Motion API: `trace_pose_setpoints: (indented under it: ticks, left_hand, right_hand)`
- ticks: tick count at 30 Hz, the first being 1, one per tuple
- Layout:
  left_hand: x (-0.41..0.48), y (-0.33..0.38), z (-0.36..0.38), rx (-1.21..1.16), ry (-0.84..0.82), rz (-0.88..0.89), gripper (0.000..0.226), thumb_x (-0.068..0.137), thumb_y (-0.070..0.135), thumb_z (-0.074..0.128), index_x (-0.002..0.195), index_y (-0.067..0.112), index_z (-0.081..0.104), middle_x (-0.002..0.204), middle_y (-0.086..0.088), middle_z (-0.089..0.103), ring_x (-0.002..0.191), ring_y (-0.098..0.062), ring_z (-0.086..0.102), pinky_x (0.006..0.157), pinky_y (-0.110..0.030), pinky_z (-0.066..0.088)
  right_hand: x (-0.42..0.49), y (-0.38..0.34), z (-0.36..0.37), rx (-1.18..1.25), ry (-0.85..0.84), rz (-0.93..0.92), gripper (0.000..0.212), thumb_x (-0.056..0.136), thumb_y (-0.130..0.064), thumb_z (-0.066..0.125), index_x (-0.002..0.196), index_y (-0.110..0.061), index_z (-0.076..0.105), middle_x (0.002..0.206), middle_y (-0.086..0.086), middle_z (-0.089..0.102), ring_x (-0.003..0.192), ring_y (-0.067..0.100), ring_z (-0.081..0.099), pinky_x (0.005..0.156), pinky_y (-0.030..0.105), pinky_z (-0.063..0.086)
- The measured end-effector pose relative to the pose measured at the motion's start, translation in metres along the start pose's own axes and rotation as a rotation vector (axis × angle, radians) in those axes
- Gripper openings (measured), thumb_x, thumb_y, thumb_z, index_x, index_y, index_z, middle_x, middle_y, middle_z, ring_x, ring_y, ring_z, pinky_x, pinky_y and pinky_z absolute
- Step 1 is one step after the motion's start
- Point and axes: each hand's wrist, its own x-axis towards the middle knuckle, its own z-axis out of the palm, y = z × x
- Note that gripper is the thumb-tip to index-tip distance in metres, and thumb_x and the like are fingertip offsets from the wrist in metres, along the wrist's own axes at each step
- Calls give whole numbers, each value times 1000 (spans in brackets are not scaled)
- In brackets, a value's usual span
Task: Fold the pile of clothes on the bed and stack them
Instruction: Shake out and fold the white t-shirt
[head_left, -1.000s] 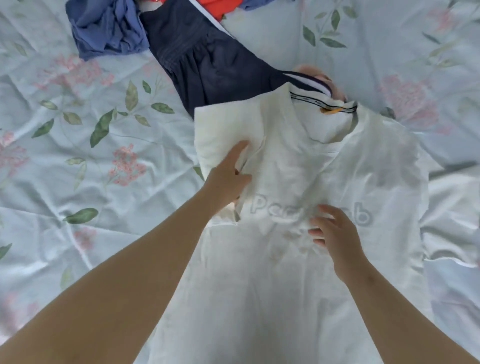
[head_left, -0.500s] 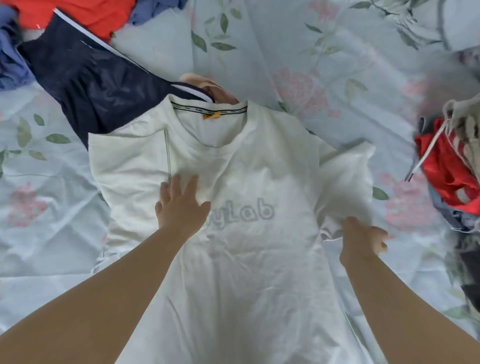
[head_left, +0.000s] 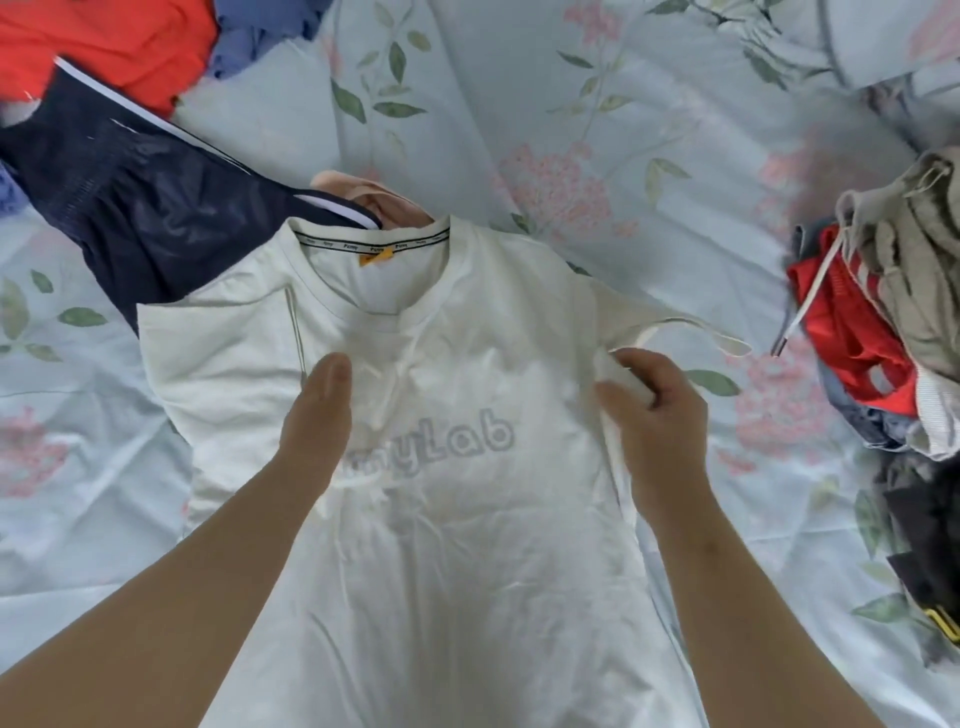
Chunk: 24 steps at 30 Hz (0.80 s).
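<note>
T-shirt (head_left: 467, 545): white, face-up, collar at 12 o'clock | left hand (head_left: 317, 410): flat on chest | right hand (head_left: 654, 410): pinching 3 o'clock sleeve (head_left: 649, 322)

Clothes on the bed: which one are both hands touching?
The white T-shirt: left hand rests on its chest, right hand pinches its sleeve; the navy garment lies untouched.
</note>
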Motion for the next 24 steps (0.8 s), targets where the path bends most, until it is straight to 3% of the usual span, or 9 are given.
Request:
trace_pose_setpoints:
  ticks: [2,4,9,12,15,18,20,22,24]
  left_hand:
    - [1,5,-5,-149,42,-71,53,98,53,27,145,28,35,149,4,38,136,-19,36,111,-37,26]
    - [1,14,-4,-174,67,-83,54,98,53,28,141,24,39,143,0,45,130,-22,43,110,-44,32]
    - [-8,38,35,-60,-71,108,41,93,49,48,127,28,47,131,-1,53,108,-17,53,90,-35,44]
    - [-13,50,71,70,-236,182,71,83,44,66,142,27,32,139,-1,42,121,-20,46,102,-40,41]
    - [-9,63,97,291,-216,172,89,76,49,70,146,29,20,141,-4,36,128,-27,38,105,-43,34]
    - [-3,76,107,482,-158,171,45,78,50,65,118,34,50,126,-2,47,116,-28,45,98,-40,39]
    - [1,86,104,255,-154,183,14,83,39,65,81,28,56,94,3,59,91,-19,56,78,-27,49]
    - [4,95,94,-68,-193,171,21,84,26,69,67,24,56,67,7,54,57,-5,51,48,-12,40]
    - [6,100,73,-260,-87,180,22,82,20,72,64,23,59,56,9,52,39,1,41,39,-12,32]
  right_hand:
    - [-11,1,17,-242,-508,-31,35,77,-6,73,85,-39,65,91,-23,64,82,-19,55,71,0,38]
    - [-12,11,19,-338,-652,115,24,80,-20,72,89,-40,64,100,-18,65,96,-10,57,77,5,40]
    - [4,48,1,-451,-122,221,14,87,-17,58,98,-22,65,87,-8,64,90,14,59,74,22,37]
    - [8,69,-12,-510,-74,276,25,85,-17,59,110,-19,58,99,-4,60,91,14,55,76,23,34]
    - [8,81,-13,-374,-126,391,29,82,-20,65,108,-23,54,96,-6,62,90,15,59,79,27,42]
    - [4,89,-11,-294,-174,424,23,79,-21,68,97,-29,55,91,-10,65,89,13,62,83,32,50]
    - [5,92,-12,-324,-166,402,20,79,-24,68,94,-30,56,87,-14,64,85,10,62,80,32,50]
    - [5,94,-14,-352,-174,383,17,80,-25,68,92,-29,58,84,-15,64,82,10,61,77,29,49]
    - [6,94,-15,-362,-191,379,15,82,-24,68,92,-27,58,83,-14,63,83,13,61,78,27,46]
